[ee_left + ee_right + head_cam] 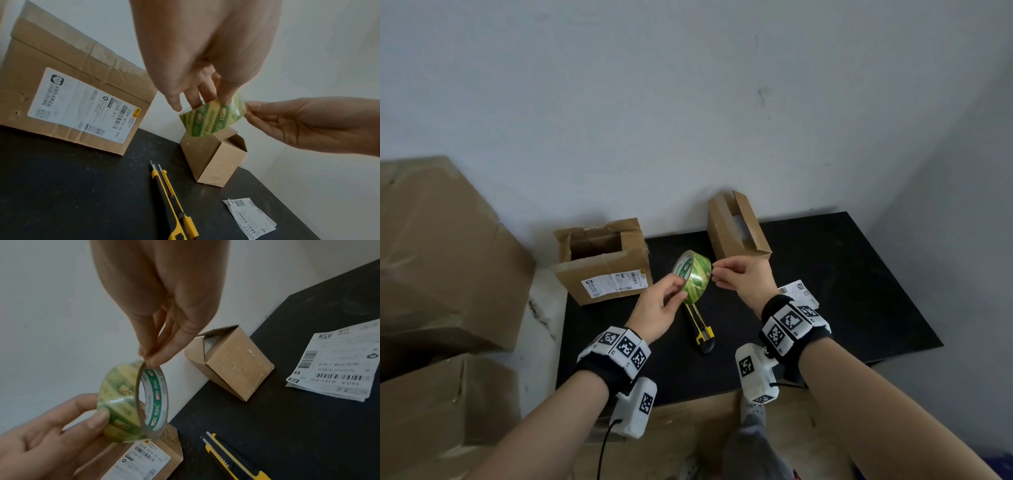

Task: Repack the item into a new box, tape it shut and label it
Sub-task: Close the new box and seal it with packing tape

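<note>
A green and yellow tape roll (693, 275) is held in the air above a black table (842, 284). It is gripped by the curled fingers of the left hand (659, 310), while its edge at 3 o'clock is pinched by the right hand (744, 277). A small open box (736, 228) stands at 1 o'clock, a larger labelled box (602, 260) at 9 o'clock, a yellow utility knife (700, 329) at 6 o'clock, and loose paper labels (799, 291) at 4 o'clock.
</note>
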A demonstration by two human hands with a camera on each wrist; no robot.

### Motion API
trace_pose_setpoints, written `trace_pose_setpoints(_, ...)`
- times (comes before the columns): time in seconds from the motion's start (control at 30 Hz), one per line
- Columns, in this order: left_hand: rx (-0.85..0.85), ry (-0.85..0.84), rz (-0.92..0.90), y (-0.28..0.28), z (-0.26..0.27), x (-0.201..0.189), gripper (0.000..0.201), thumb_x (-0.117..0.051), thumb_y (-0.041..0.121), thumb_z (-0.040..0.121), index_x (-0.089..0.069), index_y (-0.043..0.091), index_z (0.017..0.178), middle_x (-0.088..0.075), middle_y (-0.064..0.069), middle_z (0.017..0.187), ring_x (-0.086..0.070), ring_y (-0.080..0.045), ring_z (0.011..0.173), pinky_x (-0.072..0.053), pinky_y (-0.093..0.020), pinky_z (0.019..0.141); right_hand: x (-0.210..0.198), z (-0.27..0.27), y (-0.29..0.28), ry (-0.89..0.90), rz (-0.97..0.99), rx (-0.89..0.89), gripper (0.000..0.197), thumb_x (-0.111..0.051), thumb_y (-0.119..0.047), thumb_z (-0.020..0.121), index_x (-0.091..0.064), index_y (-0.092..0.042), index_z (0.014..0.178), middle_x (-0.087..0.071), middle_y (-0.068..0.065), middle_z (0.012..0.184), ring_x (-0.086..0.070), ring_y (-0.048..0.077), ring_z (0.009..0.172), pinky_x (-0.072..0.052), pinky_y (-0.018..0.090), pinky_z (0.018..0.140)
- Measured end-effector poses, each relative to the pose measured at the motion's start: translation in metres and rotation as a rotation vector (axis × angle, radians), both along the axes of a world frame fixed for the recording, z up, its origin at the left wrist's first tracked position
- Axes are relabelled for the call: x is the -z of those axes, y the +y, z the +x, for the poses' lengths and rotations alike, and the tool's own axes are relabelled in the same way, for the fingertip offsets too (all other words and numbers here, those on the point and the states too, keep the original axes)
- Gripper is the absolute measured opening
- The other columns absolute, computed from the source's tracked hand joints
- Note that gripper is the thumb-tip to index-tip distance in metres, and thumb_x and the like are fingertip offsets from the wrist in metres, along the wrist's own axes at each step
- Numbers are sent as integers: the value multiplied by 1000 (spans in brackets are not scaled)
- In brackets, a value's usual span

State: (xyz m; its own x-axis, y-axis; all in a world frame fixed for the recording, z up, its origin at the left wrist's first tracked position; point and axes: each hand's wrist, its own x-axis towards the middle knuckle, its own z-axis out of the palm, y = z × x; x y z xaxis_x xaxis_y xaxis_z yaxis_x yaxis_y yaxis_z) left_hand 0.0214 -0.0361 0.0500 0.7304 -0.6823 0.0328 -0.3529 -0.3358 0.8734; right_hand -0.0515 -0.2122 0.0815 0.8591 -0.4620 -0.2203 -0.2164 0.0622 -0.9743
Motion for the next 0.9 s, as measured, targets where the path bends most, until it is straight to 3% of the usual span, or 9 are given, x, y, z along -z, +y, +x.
trace_pose_setpoints(0.2,21,-47,34,3,3,-1,14,-55,13,92,-57,17,105,-66,3,103,-61,-3,98,-47,-18,85,-5,0,0,10,98,0,8,-63,0,85,-68,-2,89,-66,6,83,-64,12,76,-58,20,68)
trace_pose_setpoints(0.4,18,-83,41,4,2,-1,16,-55,13,92,-57,17,107,-65,2,104,-61,-4,99,-48,-20,86,-6,-5,-1,8,-18,22,9,-67,-8,84,-66,-10,92,-68,3,85,-66,11,77,-56,22,60)
trace_pose_setpoints(0.57,65,-73,-4,5,-5,-3,17,-54,12,92,-58,16,108,-65,1,105,-61,-4,100,-48,-19,88,-8,-9,-1,26,16,89,31,-78,-8,72,-56,-7,94,-65,8,82,-67,15,72,-59,29,63)
trace_pose_setpoints(0.7,56,-95,-9,5,-10,-2,17,-55,13,92,-58,17,108,-66,1,104,-61,-2,99,-48,-18,87,-4,-14,-1,33,-89,97,26,-77,-14,74,-61,-8,93,-63,5,86,-65,13,74,-59,28,64)
trace_pose_setpoints(0.77,22,-133,-14,2,-15,-3,16,-55,13,92,-58,17,107,-67,1,103,-61,-2,98,-48,-17,86,-2,-17,4,12,-59,58,20,-71,-15,81,-64,-8,98,-66,7,90,-67,12,76,-58,24,65)
trace_pose_setpoints(0.83,-3,-162,-21,-2,-18,-3,16,-56,13,91,-59,16,107,-67,2,103,-62,-2,97,-48,-15,84,1,-19,9,-9,-60,50,27,-68,-15,84,-63,-8,110,-67,8,99,-67,12,83,-58,24,69)
trace_pose_setpoints(0.9,-11,-187,-15,-5,-22,-5,16,-56,13,91,-59,15,107,-67,2,104,-61,-2,98,-46,-10,82,3,-20,11,-36,-200,55,35,-66,-15,85,-61,-13,119,-64,5,109,-64,10,93,-57,26,77)
